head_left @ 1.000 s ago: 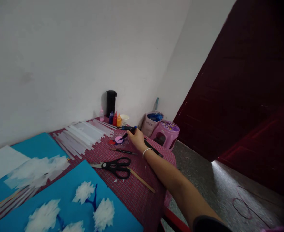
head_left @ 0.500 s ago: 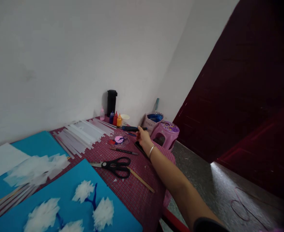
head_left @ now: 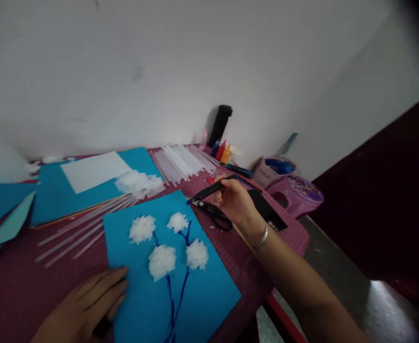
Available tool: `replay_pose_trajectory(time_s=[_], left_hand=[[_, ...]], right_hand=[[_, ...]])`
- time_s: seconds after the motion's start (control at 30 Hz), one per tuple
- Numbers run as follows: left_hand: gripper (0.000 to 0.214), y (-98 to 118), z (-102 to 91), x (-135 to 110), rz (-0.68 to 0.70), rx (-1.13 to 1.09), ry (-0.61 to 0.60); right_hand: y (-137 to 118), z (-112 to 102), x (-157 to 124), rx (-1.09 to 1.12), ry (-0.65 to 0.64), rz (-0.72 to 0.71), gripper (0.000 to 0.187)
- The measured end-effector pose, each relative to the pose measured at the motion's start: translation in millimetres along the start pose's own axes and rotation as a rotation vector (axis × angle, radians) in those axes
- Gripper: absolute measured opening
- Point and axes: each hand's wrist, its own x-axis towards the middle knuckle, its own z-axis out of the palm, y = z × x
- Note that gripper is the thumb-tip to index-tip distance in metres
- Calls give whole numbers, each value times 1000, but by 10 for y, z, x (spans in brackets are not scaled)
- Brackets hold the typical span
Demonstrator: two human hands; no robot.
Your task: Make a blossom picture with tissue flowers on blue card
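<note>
My right hand (head_left: 236,202) pinches a black-handled paintbrush (head_left: 209,189). Its blue-stained tip points down to the left, at the top right corner of a blue sheet (head_left: 145,305). Several white paper flowers (head_left: 162,262) with painted dark blue stems (head_left: 184,286) are on that sheet. My left hand (head_left: 88,302) lies with fingers stretched out, fingertips at the sheet's left edge. A dark thing by its thumb is too unclear to name. Black-handled scissors (head_left: 216,216) lie beneath and beside my right hand.
White paper strips (head_left: 184,162) and paint bottles (head_left: 225,152) lie toward the wall near a black flask (head_left: 220,125). A black flat device (head_left: 266,209) is right of my wrist. Another blue sheet (head_left: 52,190) bears white paper. A pink stool (head_left: 297,193) stands beyond the table.
My right hand has come back from the far corner of the table to the blue sheet's corner, with the paintbrush. My left hand has entered the view, which has swung left.
</note>
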Motion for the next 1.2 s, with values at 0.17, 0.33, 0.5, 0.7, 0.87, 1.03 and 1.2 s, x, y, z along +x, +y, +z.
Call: replay_pose_trajectory(time_s=[0.17, 0.33, 0.5, 0.7, 0.87, 1.03, 1.2], left_hand=[[32, 111, -18, 19, -28, 101, -50], [38, 136, -15, 64, -17, 119, 23], [43, 145, -7, 44, 11, 121, 43], [49, 139, -7, 9, 1, 124, -23], [50, 130, 17, -16, 10, 130, -24], [49, 112, 7, 7, 58, 144, -44], [49, 128, -18, 18, 52, 102, -14]], right_hand=[[419, 326, -112, -364, -98, -159, 9], [613, 347, -74, -569, -131, -134, 10], [663, 247, -46, -653, -146, -124, 10], [719, 234, -57, -705, -175, -99, 8], [742, 245, -42, -676, -156, -81, 9], [764, 252, -38, -663, -127, -88, 5], [775, 270, -32, -677, -104, -73, 7]])
